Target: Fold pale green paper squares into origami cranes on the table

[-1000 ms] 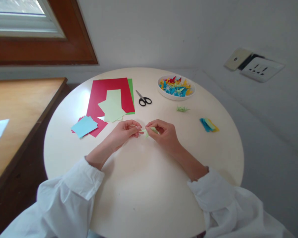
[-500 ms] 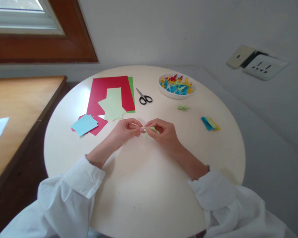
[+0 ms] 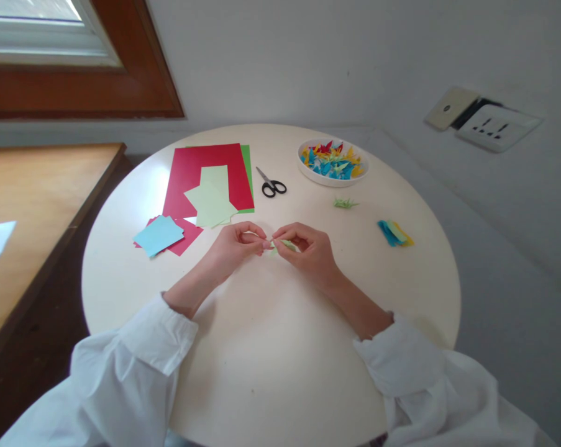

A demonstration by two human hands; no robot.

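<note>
1. Paper (image 3: 289, 244), pale green and seemingly part-folded, sits between your hands above the table (image 3: 271, 347); your right hand (image 3: 314, 251) pinches one end, your left hand (image 3: 237, 243) apparently the other.
2. Done: paper cranes (image 3: 329, 164) heap the white dish (image 3: 332, 182); a green folded cluster (image 3: 344, 203) lies near it.
3. Unfolded: light-blue squares (image 3: 159, 236), pale-green sheets (image 3: 214, 198) and a red sheet (image 3: 187, 167). You can't tell how folded the coloured slips (image 3: 394, 233) are.

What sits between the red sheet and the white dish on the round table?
The head view shows a strip of green sheet beside the red sheet, then the scissors, before the white dish.
</note>
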